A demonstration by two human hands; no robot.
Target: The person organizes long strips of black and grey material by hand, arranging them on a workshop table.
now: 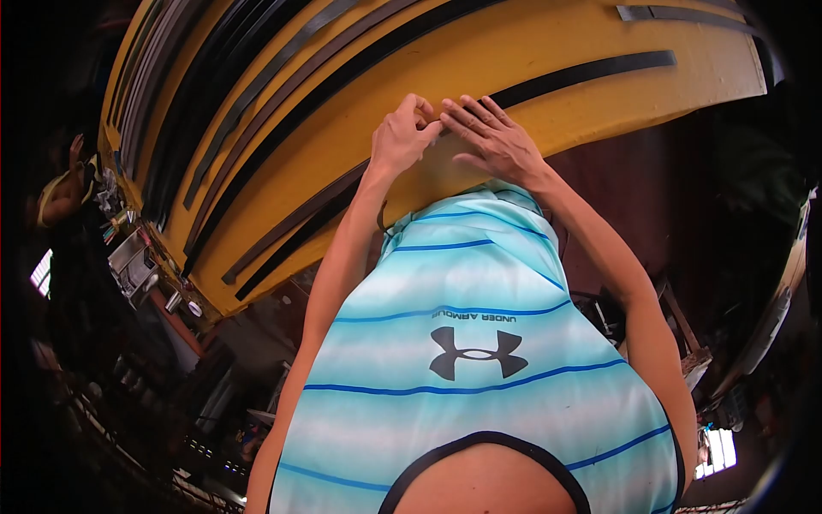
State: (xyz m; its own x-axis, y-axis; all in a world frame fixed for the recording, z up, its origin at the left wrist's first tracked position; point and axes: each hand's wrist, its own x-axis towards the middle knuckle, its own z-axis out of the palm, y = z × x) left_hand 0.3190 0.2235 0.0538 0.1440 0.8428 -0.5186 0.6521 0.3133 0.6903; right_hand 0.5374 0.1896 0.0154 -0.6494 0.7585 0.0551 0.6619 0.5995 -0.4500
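My left hand (406,130) is above a yellow table (548,51), its fingers curled in and the thumb near the index finger. Whatever it may pinch is too small to make out. Close beside it, my right hand (501,144) lies flat with fingers spread, its fingertips by the left hand's thumb. From behind the right fingers a black strip (591,73) runs out to the right along the table. A brown strip (295,224) and a second black strip (300,244) reach to the lower left past my left forearm. How these strips meet under my hands is hidden.
Several long dark strips (257,137) lie side by side across the left and far part of the table. A grey strip (685,15) is at the far right. Beyond the left edge stand tools and a metal container (130,257); another person's arm (64,197) shows there.
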